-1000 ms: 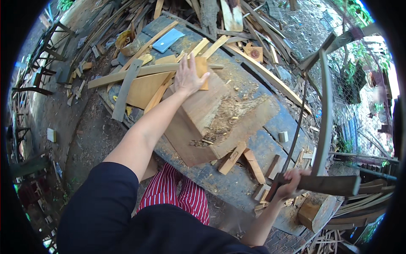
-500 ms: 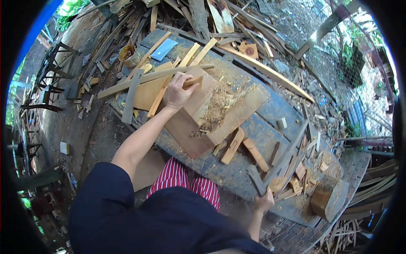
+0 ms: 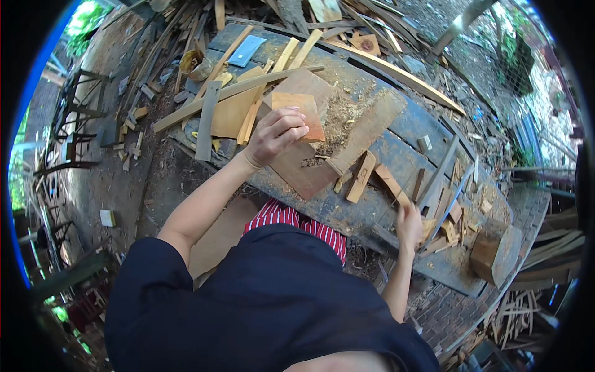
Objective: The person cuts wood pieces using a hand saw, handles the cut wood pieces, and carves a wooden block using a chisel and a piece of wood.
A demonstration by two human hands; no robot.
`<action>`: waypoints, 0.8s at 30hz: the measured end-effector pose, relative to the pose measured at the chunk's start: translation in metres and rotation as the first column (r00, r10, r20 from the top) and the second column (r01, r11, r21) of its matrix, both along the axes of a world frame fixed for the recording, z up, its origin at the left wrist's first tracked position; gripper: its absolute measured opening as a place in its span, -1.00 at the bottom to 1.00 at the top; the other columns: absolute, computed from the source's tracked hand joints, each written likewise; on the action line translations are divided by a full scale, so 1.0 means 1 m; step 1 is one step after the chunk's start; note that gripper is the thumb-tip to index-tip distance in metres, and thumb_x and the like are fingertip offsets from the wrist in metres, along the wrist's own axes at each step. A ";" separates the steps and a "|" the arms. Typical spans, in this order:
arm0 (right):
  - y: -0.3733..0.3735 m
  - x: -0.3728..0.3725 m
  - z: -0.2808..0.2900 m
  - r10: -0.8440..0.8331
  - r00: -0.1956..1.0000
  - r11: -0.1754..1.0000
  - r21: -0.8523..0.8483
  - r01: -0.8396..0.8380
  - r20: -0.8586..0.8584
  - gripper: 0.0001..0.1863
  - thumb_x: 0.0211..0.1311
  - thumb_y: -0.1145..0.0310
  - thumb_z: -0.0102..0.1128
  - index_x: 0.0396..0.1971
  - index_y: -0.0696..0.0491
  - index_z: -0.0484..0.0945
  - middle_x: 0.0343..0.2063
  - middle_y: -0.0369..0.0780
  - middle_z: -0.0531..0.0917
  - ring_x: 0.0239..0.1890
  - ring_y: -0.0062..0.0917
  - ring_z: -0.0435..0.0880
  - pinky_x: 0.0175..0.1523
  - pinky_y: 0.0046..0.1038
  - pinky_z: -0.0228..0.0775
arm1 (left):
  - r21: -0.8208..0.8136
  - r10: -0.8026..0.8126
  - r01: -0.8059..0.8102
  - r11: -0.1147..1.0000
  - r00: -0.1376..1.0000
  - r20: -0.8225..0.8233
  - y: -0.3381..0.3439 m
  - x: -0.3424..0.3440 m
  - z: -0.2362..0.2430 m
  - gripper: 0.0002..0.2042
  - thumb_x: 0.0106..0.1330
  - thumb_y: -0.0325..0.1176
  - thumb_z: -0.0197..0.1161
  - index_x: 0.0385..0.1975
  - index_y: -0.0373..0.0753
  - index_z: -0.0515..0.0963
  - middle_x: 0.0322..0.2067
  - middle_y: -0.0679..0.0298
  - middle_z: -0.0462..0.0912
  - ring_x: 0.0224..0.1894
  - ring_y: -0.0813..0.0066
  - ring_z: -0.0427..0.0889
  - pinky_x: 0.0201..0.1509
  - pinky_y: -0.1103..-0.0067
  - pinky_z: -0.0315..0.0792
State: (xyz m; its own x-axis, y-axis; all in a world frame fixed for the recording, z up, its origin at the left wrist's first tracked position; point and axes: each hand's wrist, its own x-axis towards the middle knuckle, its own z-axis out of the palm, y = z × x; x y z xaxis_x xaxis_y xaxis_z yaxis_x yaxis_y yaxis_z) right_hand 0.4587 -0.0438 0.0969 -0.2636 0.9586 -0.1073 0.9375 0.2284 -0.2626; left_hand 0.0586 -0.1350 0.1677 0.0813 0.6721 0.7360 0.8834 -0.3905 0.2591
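Note:
My left hand (image 3: 279, 133) is closed on a squarish wooden block (image 3: 302, 105), pale on one face and orange along its lower edge. It is held above a large brown piece of wood (image 3: 372, 131), whose middle is covered with wood shavings (image 3: 338, 118). At the table's right part, my right hand (image 3: 409, 228) has its fingers together at the near end of a narrow brown wood piece (image 3: 389, 181). Its fingertips are partly hidden, but they appear to grip that end. Beside this hand lies a dark grey bar (image 3: 385, 235). A shorter wood piece (image 3: 361, 178) lies to the left.
The worn blue-grey table (image 3: 310, 214) carries loose strips, a blue flat item (image 3: 246, 51), a grey strip (image 3: 207, 121) and a small pale block (image 3: 424, 144). A thick chunk of wood (image 3: 494, 251) stands at the right end. Scrap wood (image 3: 186, 37) is heaped behind.
My left hand has turned the block, so its broad face shows. My right hand has moved from the end of the dark grey bar up to the narrow wood piece. The view has shifted.

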 end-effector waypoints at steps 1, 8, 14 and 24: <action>0.004 -0.038 0.020 -0.024 0.980 0.983 -0.182 -0.012 -0.196 -0.67 0.28 0.13 -0.01 -0.36 0.07 0.59 -0.41 -0.13 0.66 -0.34 -0.33 0.66 -0.27 -0.37 0.44 | -0.005 -0.050 0.050 0.999 0.998 -0.024 0.002 0.000 0.003 -0.70 -0.19 -0.66 0.33 -0.38 -0.28 0.53 -0.32 0.24 0.53 -0.17 0.27 0.57 0.00 0.31 0.54; -0.029 -0.202 0.106 -0.535 0.363 0.551 -0.641 -0.534 -0.763 -0.65 0.39 0.10 -0.08 -0.41 0.08 0.47 -0.57 -0.33 0.51 -0.58 -0.70 0.46 -0.45 -0.64 0.35 | -0.013 -0.242 0.242 0.970 0.965 -0.098 0.001 0.002 0.017 -0.77 0.01 -0.54 0.27 -0.28 -0.27 0.55 -0.25 0.25 0.54 -0.10 0.28 0.54 0.07 0.33 0.50; -0.027 -0.201 0.100 -0.364 0.303 0.738 -0.471 -0.483 -0.881 -0.70 0.39 0.19 -0.04 -0.42 0.12 0.44 -0.55 -0.35 0.43 -0.51 -0.72 0.43 -0.42 -0.64 0.36 | -0.207 0.246 -0.190 0.960 0.924 0.293 -0.018 -0.002 0.005 -0.49 0.19 -0.48 0.11 0.19 -0.32 0.27 0.11 0.15 0.38 0.21 0.14 0.32 0.34 0.27 0.17; -0.032 -0.203 0.102 -0.138 0.463 0.707 -0.415 -0.573 -0.875 -0.70 0.41 0.24 -0.08 -0.45 0.14 0.42 -0.60 -0.36 0.43 -0.56 -0.72 0.42 -0.44 -0.62 0.27 | -0.174 0.335 0.457 0.872 -0.301 0.893 -0.003 0.018 0.016 -0.78 0.37 -0.31 0.08 -0.12 -0.30 0.46 -0.24 0.25 0.62 -0.24 0.55 0.62 -0.16 0.60 0.53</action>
